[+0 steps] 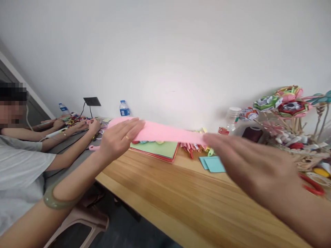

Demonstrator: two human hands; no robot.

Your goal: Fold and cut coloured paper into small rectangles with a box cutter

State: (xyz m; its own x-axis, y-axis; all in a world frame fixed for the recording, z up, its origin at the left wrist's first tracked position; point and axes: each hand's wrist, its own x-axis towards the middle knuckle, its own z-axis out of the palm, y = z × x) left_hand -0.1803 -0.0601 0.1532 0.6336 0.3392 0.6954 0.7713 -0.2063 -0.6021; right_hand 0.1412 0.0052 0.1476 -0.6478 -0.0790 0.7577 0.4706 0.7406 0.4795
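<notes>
A sheet of pink paper is stretched in the air between my two hands, above the wooden table. My left hand, with a ring on one finger and a bangle at the wrist, grips its left part, fingers over the top. At the paper's right end, the fingertips of my right hand pinch the corner; that hand is slightly blurred and its thumb is hidden. Beneath the sheet lies a stack of coloured paper, green on top with red edges. Folded pink paper pieces and teal paper squares are nearby.
The wooden table stands against a white wall. Paper flowers, a clear jar and red-handled scissors are on the right. A water bottle stands behind. At left, other people's hands work over a grey table; a stool is below.
</notes>
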